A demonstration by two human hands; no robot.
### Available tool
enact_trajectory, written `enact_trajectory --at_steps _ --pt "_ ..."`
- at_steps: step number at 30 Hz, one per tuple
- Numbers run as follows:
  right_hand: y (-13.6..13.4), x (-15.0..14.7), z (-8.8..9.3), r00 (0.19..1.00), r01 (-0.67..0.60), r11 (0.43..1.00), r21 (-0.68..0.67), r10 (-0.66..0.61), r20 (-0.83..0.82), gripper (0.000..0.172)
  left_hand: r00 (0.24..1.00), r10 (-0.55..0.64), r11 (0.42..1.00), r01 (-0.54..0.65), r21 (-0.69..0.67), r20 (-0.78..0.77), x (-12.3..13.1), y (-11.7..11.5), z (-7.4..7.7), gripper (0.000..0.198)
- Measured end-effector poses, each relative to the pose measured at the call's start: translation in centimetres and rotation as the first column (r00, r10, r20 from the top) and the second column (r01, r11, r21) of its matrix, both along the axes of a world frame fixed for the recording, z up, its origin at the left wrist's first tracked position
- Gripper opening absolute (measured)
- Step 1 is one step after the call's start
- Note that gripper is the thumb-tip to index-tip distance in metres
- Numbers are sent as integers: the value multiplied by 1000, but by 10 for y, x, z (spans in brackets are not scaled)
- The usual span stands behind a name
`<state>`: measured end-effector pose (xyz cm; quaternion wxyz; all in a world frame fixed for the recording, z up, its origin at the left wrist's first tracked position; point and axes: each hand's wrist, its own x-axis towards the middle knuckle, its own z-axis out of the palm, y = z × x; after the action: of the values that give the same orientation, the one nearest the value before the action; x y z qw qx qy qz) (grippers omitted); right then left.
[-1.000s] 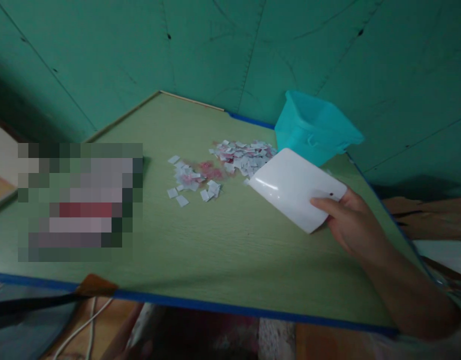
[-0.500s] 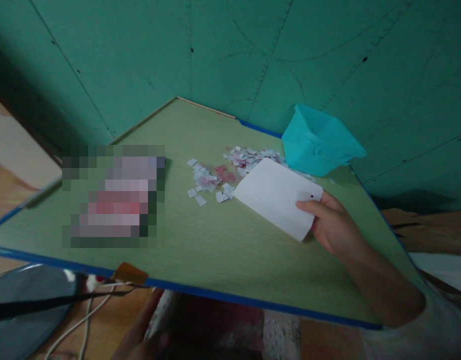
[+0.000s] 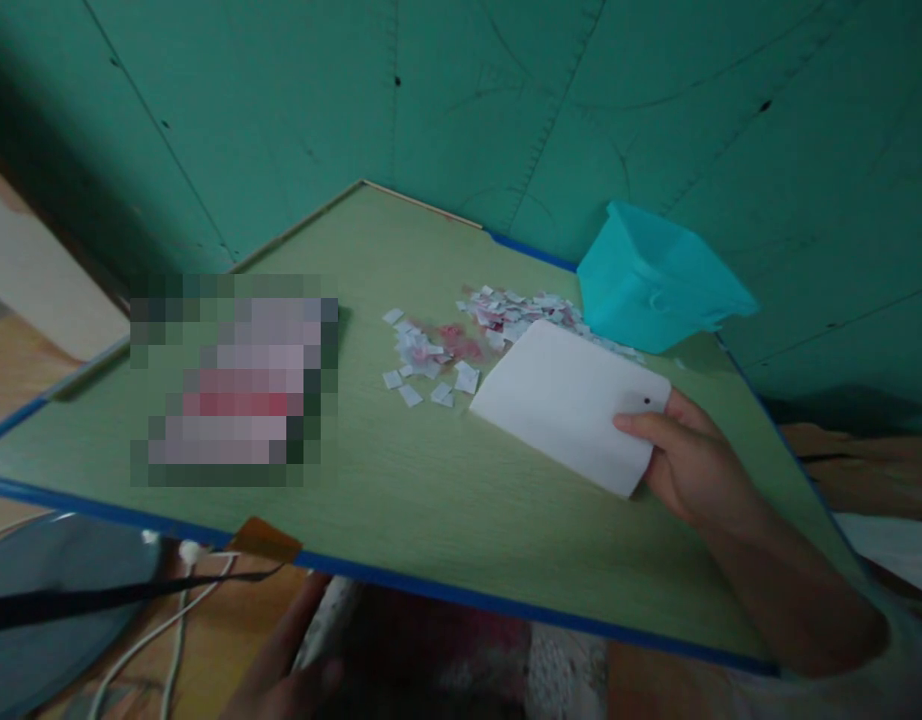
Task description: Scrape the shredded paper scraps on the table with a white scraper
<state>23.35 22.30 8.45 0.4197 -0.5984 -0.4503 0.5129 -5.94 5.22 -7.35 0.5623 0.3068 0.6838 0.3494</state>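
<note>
My right hand (image 3: pixel 697 470) pinches a stiff white card (image 3: pixel 570 405) by its right end, thumb on top, beside a small dark hole in it. The card's far-left edge lies against a heap of small white and pinkish paper pieces (image 3: pixel 517 312) on the table. A looser group of paper pieces (image 3: pixel 420 352) lies left of the card. Low in the view, under the table's front edge, my left hand (image 3: pixel 285 665) is closed on the side of an open container (image 3: pixel 562 665) with pale, speckled walls and a dark reddish inside. Its fingers are partly hidden and dim.
A turquoise plastic bin (image 3: pixel 652 290) stands at the back right of the green table (image 3: pixel 401 490), near the green wall (image 3: pixel 281 110). On the left a blurred-out flat item (image 3: pixel 236 390) lies on the tabletop. White cords (image 3: pixel 180 630) and a grey round thing (image 3: pixel 63 610) are below.
The view has shifted slightly. My right hand and the card have moved a little to the right and nearer to me. My left hand stays at the container.
</note>
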Motion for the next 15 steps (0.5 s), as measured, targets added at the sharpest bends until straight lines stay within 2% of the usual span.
enact_trajectory --at_steps 2,7,12,15 --pt "2 0 -3 999 -20 1000 11 20 45 34 1000 1 1000 -1 -20 -9 0 -2 -2 62" --pt "0 4 -5 991 -103 995 -20 104 87 30 995 101 994 -102 -36 -28 6 -6 -2 63" --pt "0 1 -1 995 -73 996 44 70 65 32 991 134 991 -134 15 32 10 -5 -6 53" --pt "3 -4 -3 990 -130 986 108 122 77 36 986 158 987 -160 19 49 10 -5 -8 53"
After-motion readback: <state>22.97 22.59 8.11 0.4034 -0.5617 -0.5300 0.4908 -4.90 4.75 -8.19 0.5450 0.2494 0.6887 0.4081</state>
